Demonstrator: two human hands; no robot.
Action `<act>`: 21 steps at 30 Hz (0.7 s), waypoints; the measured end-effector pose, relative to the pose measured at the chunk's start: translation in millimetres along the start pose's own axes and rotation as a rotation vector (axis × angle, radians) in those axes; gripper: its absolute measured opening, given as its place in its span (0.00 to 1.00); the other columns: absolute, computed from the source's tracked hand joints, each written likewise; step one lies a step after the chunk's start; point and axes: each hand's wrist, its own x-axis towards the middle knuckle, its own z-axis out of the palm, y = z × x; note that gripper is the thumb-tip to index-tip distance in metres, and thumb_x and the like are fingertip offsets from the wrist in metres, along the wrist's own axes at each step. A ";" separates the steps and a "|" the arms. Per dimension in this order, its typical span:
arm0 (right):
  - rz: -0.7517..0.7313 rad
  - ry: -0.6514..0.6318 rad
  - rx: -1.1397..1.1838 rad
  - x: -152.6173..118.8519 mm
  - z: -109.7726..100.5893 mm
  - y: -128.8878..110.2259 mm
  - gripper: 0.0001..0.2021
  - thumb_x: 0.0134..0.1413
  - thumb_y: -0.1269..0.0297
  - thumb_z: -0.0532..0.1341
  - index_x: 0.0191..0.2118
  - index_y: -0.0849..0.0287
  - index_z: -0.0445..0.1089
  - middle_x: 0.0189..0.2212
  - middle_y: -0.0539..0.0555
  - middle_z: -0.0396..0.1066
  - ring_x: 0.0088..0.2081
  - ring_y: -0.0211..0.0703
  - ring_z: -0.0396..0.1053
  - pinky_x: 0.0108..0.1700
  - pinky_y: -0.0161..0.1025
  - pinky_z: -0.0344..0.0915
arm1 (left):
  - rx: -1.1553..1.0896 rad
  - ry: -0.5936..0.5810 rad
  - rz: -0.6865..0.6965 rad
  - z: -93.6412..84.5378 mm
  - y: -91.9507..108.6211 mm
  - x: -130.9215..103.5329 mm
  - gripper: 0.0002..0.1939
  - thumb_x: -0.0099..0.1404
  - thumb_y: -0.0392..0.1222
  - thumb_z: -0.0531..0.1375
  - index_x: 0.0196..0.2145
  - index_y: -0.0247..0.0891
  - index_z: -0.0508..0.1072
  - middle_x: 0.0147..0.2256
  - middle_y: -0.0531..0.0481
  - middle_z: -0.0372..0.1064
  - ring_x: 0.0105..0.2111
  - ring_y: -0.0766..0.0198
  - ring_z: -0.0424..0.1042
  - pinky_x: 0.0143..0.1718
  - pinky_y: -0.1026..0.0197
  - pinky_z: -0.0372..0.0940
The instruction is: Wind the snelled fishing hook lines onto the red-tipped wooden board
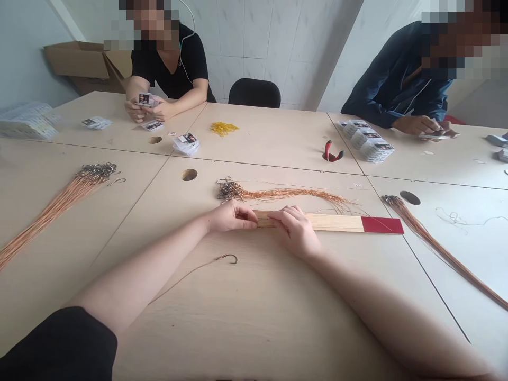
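A long, flat wooden strip with a dark red end lies crosswise on the table in front of me. At its left end my left hand is closed, thumb and fingers pinched together. My right hand rests on the strip just to the right, fingers bent and pressed together. What lies in either pinch is too small and covered to make out. Just beyond the hands is a bundle of fish hooks with copper-coloured cords. Nearer me lies a single fish hook on its cord.
More hook bundles lie left and right. Red-handled pliers stand in a table hole. Across the table sit two people, one in a black shirt, one in blue, among stacked small packs and yellow bands.
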 end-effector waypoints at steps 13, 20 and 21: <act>0.017 -0.042 0.037 3.7 0.6 -3.9 0.09 0.62 0.65 0.52 0.36 0.57 0.68 0.25 0.51 0.66 0.30 0.39 0.63 0.35 0.37 0.61 | 0.042 0.070 0.035 -1.8 1.4 0.0 0.13 0.52 0.49 0.64 0.25 0.34 0.76 0.27 0.50 0.63 0.28 0.67 0.62 0.27 0.65 0.57; -0.071 -0.174 0.016 2.9 -2.3 -2.7 0.09 0.61 0.65 0.52 0.43 0.57 0.68 0.30 0.53 0.67 0.34 0.39 0.63 0.36 0.36 0.63 | -0.092 0.061 -0.005 -2.5 2.1 0.0 0.10 0.55 0.44 0.62 0.25 0.33 0.72 0.23 0.53 0.62 0.25 0.71 0.59 0.26 0.67 0.55; -0.074 -0.166 0.006 2.8 -2.3 -2.3 0.09 0.61 0.66 0.52 0.43 0.57 0.68 0.31 0.53 0.67 0.35 0.39 0.63 0.36 0.36 0.64 | -0.107 0.073 -0.003 -2.4 2.5 0.2 0.11 0.55 0.44 0.62 0.24 0.33 0.71 0.23 0.54 0.61 0.24 0.71 0.59 0.26 0.67 0.54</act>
